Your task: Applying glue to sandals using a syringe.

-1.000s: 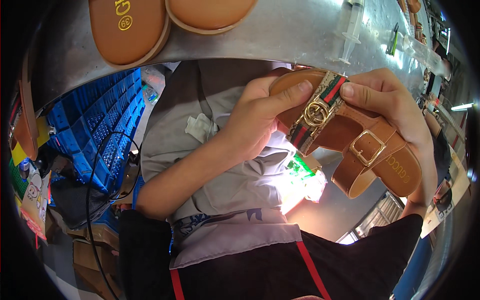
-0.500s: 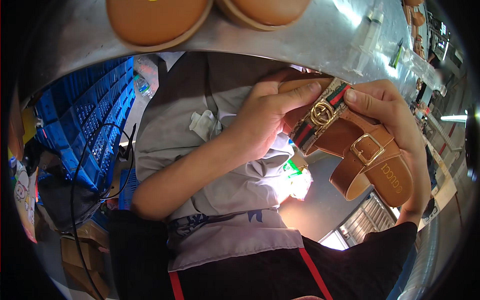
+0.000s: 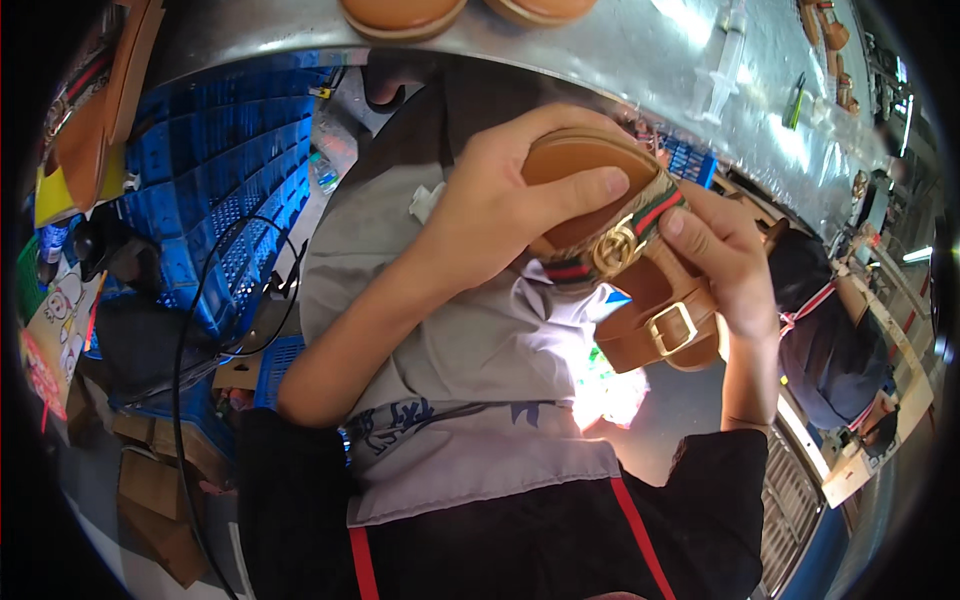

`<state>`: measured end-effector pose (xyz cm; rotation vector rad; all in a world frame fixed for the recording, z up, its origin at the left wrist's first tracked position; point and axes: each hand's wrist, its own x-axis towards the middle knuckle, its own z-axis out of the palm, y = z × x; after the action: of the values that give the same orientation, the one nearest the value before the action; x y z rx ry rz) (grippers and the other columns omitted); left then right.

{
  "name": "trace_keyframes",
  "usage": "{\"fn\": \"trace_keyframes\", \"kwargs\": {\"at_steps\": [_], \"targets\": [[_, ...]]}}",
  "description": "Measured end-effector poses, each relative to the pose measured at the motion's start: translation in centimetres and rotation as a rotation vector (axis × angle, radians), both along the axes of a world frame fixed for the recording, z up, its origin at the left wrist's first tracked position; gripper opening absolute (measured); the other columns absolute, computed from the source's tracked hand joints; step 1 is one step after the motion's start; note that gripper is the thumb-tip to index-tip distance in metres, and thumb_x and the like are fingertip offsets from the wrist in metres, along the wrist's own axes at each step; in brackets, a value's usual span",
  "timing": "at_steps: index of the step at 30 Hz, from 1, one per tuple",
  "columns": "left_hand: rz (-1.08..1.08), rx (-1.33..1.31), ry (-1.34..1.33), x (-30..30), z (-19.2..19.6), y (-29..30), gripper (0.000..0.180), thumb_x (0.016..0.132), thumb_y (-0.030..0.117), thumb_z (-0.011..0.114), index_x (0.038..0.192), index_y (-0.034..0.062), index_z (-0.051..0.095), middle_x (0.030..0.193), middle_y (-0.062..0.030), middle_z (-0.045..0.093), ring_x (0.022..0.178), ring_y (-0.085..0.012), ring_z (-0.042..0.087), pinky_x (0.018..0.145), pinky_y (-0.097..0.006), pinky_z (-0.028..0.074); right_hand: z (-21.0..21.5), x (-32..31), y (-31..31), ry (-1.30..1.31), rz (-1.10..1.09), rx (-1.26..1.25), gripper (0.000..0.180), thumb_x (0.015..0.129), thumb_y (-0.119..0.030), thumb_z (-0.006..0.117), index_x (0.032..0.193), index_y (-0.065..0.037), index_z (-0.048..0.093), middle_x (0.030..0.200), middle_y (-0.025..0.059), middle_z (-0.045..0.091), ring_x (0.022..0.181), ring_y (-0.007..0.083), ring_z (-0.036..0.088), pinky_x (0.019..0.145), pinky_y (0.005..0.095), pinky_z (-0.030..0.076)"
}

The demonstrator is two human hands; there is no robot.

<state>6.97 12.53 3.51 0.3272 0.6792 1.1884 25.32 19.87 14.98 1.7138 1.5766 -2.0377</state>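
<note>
Above my lap, both hands hold a brown sandal [image 3: 630,338] with a gold buckle on its ankle strap. Across its front runs a patterned band [image 3: 655,213] with a green and red stripe and a round gold emblem. My left hand [image 3: 530,200] grips the toe end, thumb lying on the insole and fingers behind the sole. On the other side, my right hand [image 3: 728,255] has its thumb pressed at the end of the band; its other fingers are mostly hidden behind the sandal. The heel part is tilted away and its insole is mostly hidden.
On the metal table [image 3: 600,50] lie brown footbeds [image 3: 405,15], a clear syringe [image 3: 722,70] and a green and black pointed tool [image 3: 795,102]. Blue crates [image 3: 225,190], a black cable [image 3: 178,380] and cardboard boxes [image 3: 165,500] are at left. Another person [image 3: 825,340] is at right.
The sandal has turned: its toe insole now faces up and its heel has swung away. Both hands have shifted with it, the right one leftward. The view has moved, showing another person at right.
</note>
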Motion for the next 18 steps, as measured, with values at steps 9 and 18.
{"fn": "trace_keyframes", "kwargs": {"at_steps": [9, 18], "targets": [[-0.336, 0.151, 0.462, -4.7, 2.6, -5.7, 0.029, 0.087, 0.008, 0.073, 0.113, -0.0026, 0.068, 0.104, -0.0097, 0.072, 0.096, -0.0135, 0.068, 0.084, -0.026, 0.053, -1.2, 0.8, -6.2, 0.099, 0.187, -0.057, 0.027, 0.097, -0.022, 0.065, 0.104, 0.004, 0.068, 0.076, 0.0048, 0.064, 0.069, 0.0069, 0.055, 0.059, 0.0251, 0.043], [-0.394, 0.247, 0.609, -4.1, 2.5, -8.9, 0.021, 0.09, 0.008, 0.066, 0.108, -0.0026, 0.07, 0.097, -0.0083, 0.072, 0.088, -0.0118, 0.067, 0.078, -0.025, 0.053, -3.1, 0.7, -9.3, 0.145, 0.265, -0.105, 0.027, 0.096, -0.025, 0.067, 0.099, 0.002, 0.069, 0.067, 0.0083, 0.061, 0.059, 0.0106, 0.054, 0.054, 0.0282, 0.041]]}}
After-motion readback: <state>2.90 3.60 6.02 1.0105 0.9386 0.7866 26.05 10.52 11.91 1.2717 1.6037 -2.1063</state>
